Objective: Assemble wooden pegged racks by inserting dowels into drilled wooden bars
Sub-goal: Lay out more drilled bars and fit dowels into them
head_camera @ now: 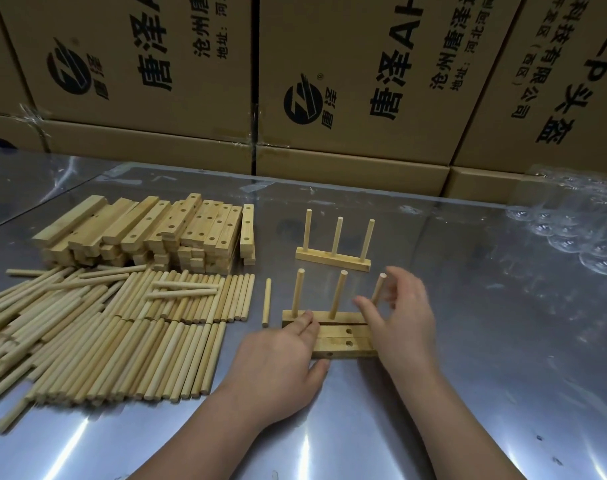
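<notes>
A wooden bar [329, 317] with three upright dowels stands in front of me, and two drilled bars [343, 337] lie flat against its near side. My left hand [281, 355] rests with straight fingers on the left ends of these bars. My right hand [399, 313] is at the right end, its fingers loosely spread around the rightmost dowel [378, 289]; whether they touch it is unclear. A finished three-peg rack [333, 258] stands farther back. One loose dowel [266, 303] lies left of the bars.
A stack of drilled bars [149, 230] sits at the back left, with a big pile of dowels [115, 327] in front of it. The shiny metal table [502, 341] holds clear bubble wrap [579, 230] at the right. Cardboard boxes [364, 81] line the back.
</notes>
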